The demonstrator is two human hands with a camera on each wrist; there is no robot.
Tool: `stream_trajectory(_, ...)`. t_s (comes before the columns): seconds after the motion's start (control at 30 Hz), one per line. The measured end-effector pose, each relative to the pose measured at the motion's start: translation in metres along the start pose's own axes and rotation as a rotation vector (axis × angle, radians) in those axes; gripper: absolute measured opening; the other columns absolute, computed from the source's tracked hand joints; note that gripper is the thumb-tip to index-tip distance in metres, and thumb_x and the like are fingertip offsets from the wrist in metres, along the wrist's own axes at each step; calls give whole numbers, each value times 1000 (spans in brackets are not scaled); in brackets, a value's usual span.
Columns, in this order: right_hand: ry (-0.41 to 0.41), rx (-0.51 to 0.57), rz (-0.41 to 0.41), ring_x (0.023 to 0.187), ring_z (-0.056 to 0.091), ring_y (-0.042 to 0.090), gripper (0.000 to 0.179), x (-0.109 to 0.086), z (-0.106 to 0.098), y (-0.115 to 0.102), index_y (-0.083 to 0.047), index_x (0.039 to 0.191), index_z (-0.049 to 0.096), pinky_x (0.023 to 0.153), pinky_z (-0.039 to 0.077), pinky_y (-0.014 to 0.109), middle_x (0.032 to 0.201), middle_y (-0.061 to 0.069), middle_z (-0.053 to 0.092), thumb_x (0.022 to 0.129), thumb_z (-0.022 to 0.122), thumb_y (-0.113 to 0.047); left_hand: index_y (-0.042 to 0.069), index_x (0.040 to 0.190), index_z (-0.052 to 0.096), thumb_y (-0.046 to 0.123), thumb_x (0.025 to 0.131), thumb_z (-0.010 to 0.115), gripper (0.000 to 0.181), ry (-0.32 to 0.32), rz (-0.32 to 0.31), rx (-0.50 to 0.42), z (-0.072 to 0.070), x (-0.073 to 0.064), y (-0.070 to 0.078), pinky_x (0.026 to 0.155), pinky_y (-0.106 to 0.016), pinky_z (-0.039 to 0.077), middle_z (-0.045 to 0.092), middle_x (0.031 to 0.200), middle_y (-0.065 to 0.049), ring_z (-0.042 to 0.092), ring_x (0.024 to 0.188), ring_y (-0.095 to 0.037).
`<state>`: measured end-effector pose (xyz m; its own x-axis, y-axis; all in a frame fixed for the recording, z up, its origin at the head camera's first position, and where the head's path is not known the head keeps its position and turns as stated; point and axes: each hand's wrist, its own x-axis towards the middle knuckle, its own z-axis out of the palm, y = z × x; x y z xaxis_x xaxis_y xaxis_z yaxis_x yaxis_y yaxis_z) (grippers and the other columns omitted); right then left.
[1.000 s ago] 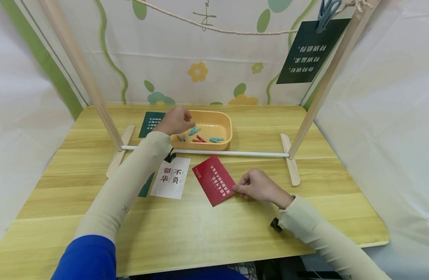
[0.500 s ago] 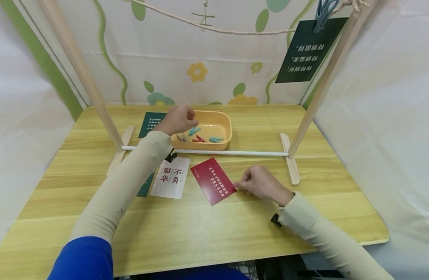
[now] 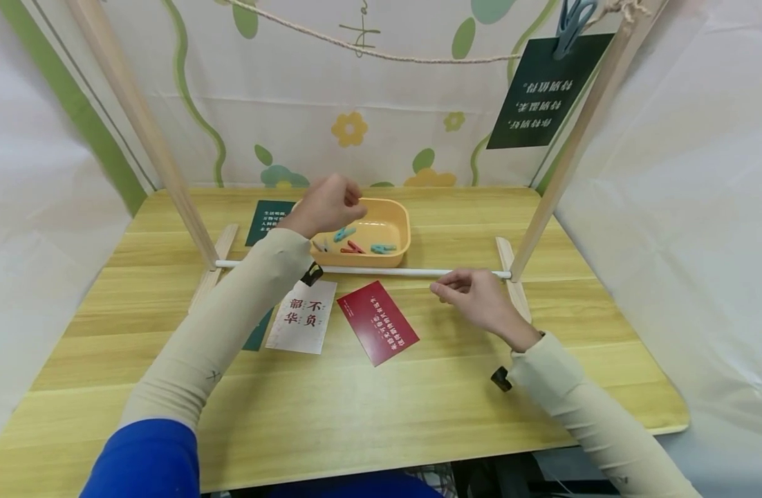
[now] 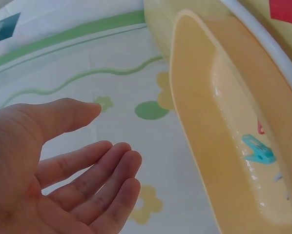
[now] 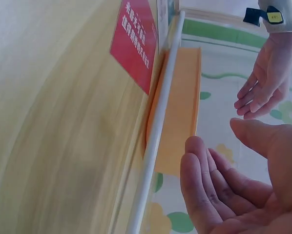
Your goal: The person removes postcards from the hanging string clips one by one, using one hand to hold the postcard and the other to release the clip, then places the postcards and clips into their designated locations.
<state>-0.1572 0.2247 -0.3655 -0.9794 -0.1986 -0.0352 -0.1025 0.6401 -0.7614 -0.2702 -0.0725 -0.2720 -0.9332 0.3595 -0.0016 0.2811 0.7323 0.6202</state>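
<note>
My left hand (image 3: 328, 205) hovers over the left part of the yellow tray (image 3: 402, 235). In the left wrist view its fingers are relaxed, thumb apart, holding nothing. Several small clothespins lie in the tray, among them a teal clothespin (image 4: 259, 150) and a red clothespin (image 3: 354, 247). My right hand (image 3: 477, 299) is above the table near the white rod (image 3: 393, 272), its fingers loosely bent and nothing between them. To its left a red card (image 3: 378, 323) lies flat, apart from the fingers. Beside that lies a white card (image 3: 302, 318).
A dark green card (image 3: 547, 91) hangs by a blue clothespin (image 3: 572, 26) from the rope (image 3: 412, 59), near the right wooden post (image 3: 574, 145). The left wooden post (image 3: 144, 128) rises opposite. Another green card (image 3: 269, 218) lies left of the tray.
My right hand has let go of the red card's corner and moved up and to the right. The left hand has risen slightly and shifted right over the tray.
</note>
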Motion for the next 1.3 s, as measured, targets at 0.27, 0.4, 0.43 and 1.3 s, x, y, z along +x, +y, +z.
stream_trajectory(0.27, 100, 141, 4, 108, 75, 32, 46, 5, -18, 1, -9, 127, 72, 84, 62, 29, 118, 16, 77, 102, 69, -47, -6, 132, 66, 16, 101, 71, 38, 13, 53, -5, -7, -1, 14, 110, -43, 54, 70, 130, -20, 65, 121, -32)
stream_trajectory(0.4, 183, 233, -13, 108, 74, 18, 54, 7, -31, -1, -8, 134, 69, 92, 59, 21, 123, 15, 75, 103, 65, -51, -6, 131, 67, 16, 101, 70, 37, 34, 98, -7, -11, -4, 24, 110, -42, 55, 71, 129, -20, 67, 120, -31)
stream_trajectory(0.43, 208, 256, -23, 107, 74, 14, 54, 8, -34, -2, -7, 134, 68, 94, 59, 21, 123, 15, 75, 103, 65, -51, -6, 131, 68, 16, 100, 71, 37, 41, 108, -6, -12, -5, 27, 110, -42, 55, 71, 129, -20, 67, 120, -31)
stream_trajectory(1.3, 480, 824, -218, 100, 76, 15, 29, 43, -67, -19, 1, 118, 69, 96, 60, 24, 106, 6, 77, 103, 70, -24, 0, 128, 71, 18, 100, 71, 34, 171, 271, 39, -33, -19, 77, 104, -36, 58, 76, 122, -14, 73, 114, -24)
